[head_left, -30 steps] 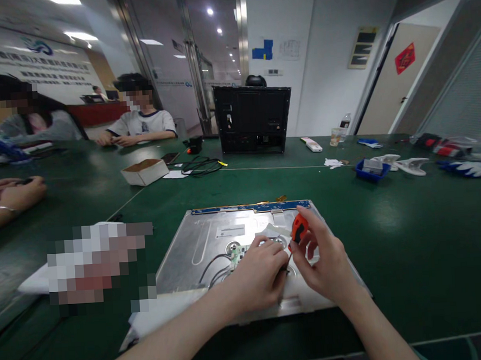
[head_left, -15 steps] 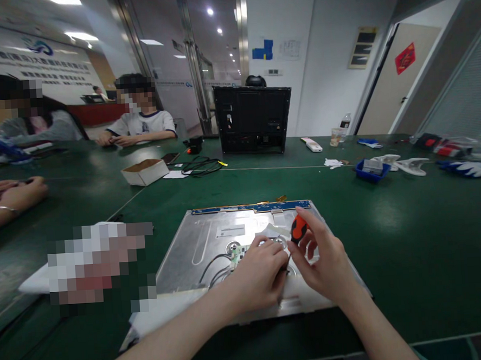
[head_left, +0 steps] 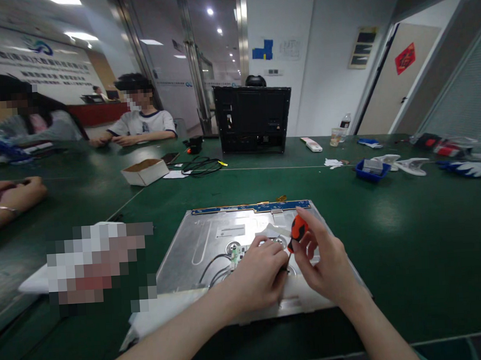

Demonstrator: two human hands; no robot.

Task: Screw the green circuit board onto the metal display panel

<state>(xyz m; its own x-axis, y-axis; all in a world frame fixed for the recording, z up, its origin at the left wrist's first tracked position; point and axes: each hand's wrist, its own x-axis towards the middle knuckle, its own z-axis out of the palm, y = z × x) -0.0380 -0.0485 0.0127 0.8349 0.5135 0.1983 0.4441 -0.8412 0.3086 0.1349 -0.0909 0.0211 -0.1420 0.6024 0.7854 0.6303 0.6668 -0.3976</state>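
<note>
A metal-backed display panel (head_left: 210, 225) lies on the green table, with a blue circuit strip (head_left: 250, 207) along its far edge. My right hand (head_left: 324, 259) grips a screwdriver (head_left: 299, 228) by its orange-and-black handle, which stands tilted with the shaft pointing down. The index finger rests on the handle's top end. My left hand (head_left: 264, 268) lies on the panel with curled fingers beside the shaft. Its fingertips and the screwdriver's tip are hidden. A small green circuit board (head_left: 237, 253) with dark cables (head_left: 215, 264) shows partly from under the left hand.
A black monitor housing (head_left: 254, 119) stands at the far side. An open white box (head_left: 144, 172), a coil of black cable (head_left: 202, 166) and a blue tray (head_left: 372, 171) lie beyond the panel. Another person's hands (head_left: 21, 193) are at the left, and others sit behind.
The screwdriver handle has turned slightly in my right hand, and the thumb has shifted a little to the right. My left hand and the panel stay in place.
</note>
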